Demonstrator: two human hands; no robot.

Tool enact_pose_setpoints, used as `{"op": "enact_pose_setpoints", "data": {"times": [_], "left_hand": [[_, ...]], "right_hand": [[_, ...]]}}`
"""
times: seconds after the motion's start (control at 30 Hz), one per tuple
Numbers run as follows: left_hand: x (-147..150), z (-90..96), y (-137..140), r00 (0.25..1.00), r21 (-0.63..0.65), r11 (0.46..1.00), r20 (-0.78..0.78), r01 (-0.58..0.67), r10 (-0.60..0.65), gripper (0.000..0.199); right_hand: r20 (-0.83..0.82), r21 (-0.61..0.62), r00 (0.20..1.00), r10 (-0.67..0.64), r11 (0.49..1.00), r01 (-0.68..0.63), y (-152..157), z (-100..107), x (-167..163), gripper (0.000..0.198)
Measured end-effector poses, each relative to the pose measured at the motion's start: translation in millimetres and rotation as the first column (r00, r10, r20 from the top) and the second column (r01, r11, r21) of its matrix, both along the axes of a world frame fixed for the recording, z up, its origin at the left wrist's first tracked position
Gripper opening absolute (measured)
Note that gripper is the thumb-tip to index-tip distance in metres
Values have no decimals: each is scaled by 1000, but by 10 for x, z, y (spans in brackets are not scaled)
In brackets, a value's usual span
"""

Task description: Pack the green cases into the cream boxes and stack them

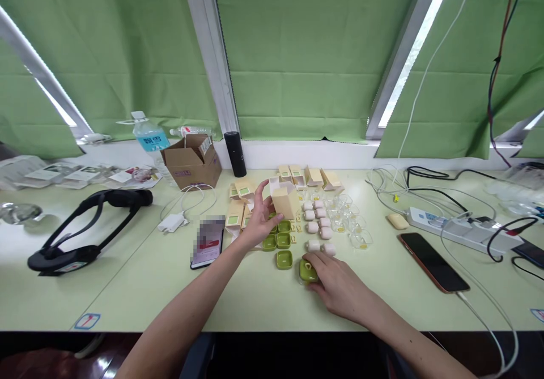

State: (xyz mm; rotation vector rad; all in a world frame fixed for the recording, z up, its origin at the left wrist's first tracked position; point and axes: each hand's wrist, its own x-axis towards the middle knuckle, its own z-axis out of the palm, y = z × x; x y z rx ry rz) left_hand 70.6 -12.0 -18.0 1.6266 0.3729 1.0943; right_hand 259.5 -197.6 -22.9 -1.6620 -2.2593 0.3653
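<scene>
My left hand (260, 220) holds a small cream cardboard box (285, 200), its flaps standing up, above the middle of the table. Low on the table, my right hand (334, 280) grips a small green case (308, 270) with a clear cover from the side. Between the hands are several square green trays (284, 259), partly hidden behind the left hand. Pinkish-white rounded pieces (325, 233) stand in two columns near small yellow rings (294, 228). Clear plastic covers (360, 237) lie to their right. More cream boxes (314, 176) stand behind and to the left.
A phone (207, 243) lies left of the left forearm, another phone (433, 261) at right. A power strip (454, 229) and cables sit further right. At left are a black headset (91, 226), a white charger (173, 222), a brown carton (193, 161) and a black cylinder (235, 153).
</scene>
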Motion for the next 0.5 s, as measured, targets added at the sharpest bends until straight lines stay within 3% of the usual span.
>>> {"op": "enact_pose_setpoints", "data": {"times": [0.13,0.23,0.37,0.5], "left_hand": [[0,34,-44,998,-57,996,-11,67,-68,105],[7,25,-61,994,-96,990,0,104,-105,106],[0,38,-105,987,-97,983,-18,156,-158,98],[-56,123,-200,970,1,980,-146,199,-197,82]], "right_hand": [[-142,69,990,3,998,7,120,75,63,40],[-337,155,940,-54,982,112,251,217,154,43],[-632,217,772,-71,940,263,475,368,281,41],[-805,224,593,-3,925,308,602,388,406,43]]}}
